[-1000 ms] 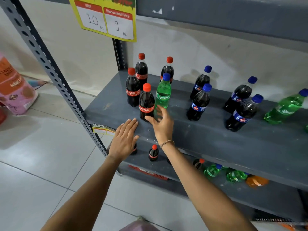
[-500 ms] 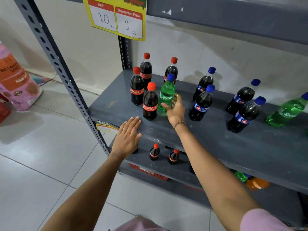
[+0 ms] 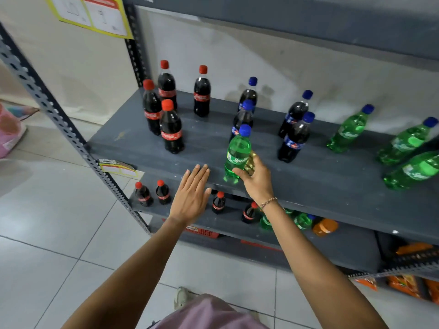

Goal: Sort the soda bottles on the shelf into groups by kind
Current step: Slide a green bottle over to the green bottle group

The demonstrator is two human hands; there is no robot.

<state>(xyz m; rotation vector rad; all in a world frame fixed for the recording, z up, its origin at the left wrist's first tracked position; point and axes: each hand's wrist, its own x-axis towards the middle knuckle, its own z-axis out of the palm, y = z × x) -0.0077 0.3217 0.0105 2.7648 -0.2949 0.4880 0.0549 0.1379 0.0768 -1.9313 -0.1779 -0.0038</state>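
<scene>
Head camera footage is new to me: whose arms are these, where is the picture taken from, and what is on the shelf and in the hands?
No machine here: a person wears one wide camera on the head, looking forward and down, so the two arms are their own. The right hand grips a green Sprite bottle near the front of the grey shelf. The left hand is open and flat at the shelf edge, holding nothing. On the shelf stand four red-capped Coca-Cola bottles at the left, four dark blue-capped cola bottles in the middle, and more Sprite bottles at the right. A lower shelf holds smaller bottles.
</scene>
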